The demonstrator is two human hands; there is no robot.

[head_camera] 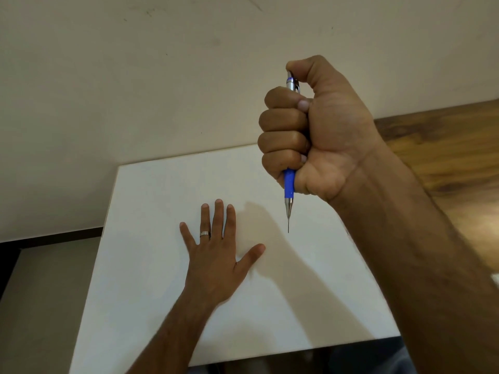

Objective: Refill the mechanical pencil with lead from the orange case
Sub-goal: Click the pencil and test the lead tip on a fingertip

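Left hand (216, 252) lies flat, palm down, fingers spread, on the white table (151, 265); empty. Silver ring (205, 233) on one finger. To its right, raised above the table: right hand (310, 130) closed in a fist around the mechanical pencil (289, 184). Pencil upright, tip down; blue grip and metal cone show below the fist, a short lead protruding. Thumb sits on the cap end. Wooden surface (445, 157) far right.
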